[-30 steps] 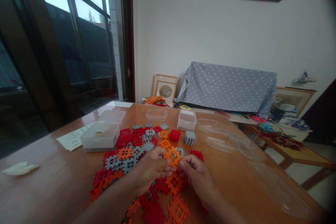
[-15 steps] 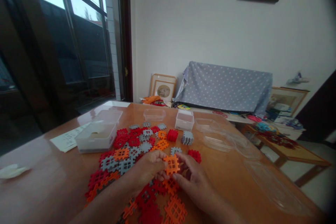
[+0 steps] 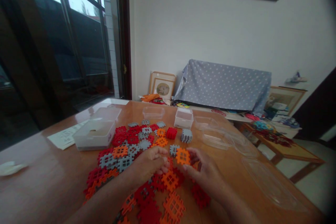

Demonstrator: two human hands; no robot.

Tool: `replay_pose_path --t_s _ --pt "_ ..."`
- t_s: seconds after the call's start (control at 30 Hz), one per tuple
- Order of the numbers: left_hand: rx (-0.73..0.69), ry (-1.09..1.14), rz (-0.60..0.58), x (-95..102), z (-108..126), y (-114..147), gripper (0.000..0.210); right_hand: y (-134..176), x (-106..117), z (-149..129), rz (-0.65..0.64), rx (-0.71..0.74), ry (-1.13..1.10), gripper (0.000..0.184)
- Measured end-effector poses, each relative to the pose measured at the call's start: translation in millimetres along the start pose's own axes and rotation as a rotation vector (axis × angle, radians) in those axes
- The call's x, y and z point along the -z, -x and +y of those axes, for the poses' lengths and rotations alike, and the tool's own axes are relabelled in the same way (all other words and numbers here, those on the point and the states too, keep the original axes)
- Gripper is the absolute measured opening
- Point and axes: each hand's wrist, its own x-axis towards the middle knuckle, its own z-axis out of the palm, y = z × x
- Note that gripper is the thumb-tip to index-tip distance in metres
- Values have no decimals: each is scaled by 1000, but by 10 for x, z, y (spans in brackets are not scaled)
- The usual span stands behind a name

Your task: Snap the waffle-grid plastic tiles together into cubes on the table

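Note:
My right hand (image 3: 206,169) pinches an orange lattice tile (image 3: 183,156) with notched edges between thumb and fingers, holding it above the table. My left hand (image 3: 151,162) is to the left of that tile, apart from it, its fingers loosely bent and nothing visible in them. Under and around both hands spreads a pile of interlocking plastic tiles: red ones (image 3: 148,211), grey ones (image 3: 124,163) and orange ones (image 3: 173,207). A dark red tile (image 3: 201,196) lies below my right hand. Just behind the held tile is a small grey tile (image 3: 173,150).
Behind the pile stand a red tile stack (image 3: 171,133) and a grey stack (image 3: 186,135). A clear box (image 3: 93,136) is on the left, a smaller box (image 3: 183,118) at the back. Clear lids (image 3: 216,138) lie to the right. A written paper sheet (image 3: 61,138) is at the left.
The orange tile has moved right with my right hand, and my left hand has let go of it. The view has shifted slightly.

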Motion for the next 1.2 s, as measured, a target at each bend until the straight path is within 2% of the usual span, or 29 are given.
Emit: replay_pose_path --t_s 0.1,0.17,0.33,0.4,0.5,0.63,0.83,1.0,1.2 --pt "-141 -192 49 4 -28 12 36 -46 217 103 28 -167 -86 37" --pt "-231 -332 16 -8 -47 47 37 -50 349 185 22 -220 -101 36" --pt "-428 -655 -204 -40 -63 145 46 11 575 257 -54 -230 -71 33" --pt "-449 -729 -281 -41 -67 160 49 29 594 236 -93 -220 -90 31" --pt "-460 -801 -320 -24 -75 158 51 34 540 205 -131 -201 -109 30" --pt "-458 -858 -275 50 -68 144 45 30 400 169 -148 -214 -102 31" --pt "-441 -904 -198 266 -22 135 39 46 269 110 -184 -203 -76 27" --pt "-396 -943 -137 398 -27 114 33 74 167 144 -206 -195 -53 32" --pt "-356 -1046 14 483 -107 28 27 98 7 161 -224 -181 134 42"
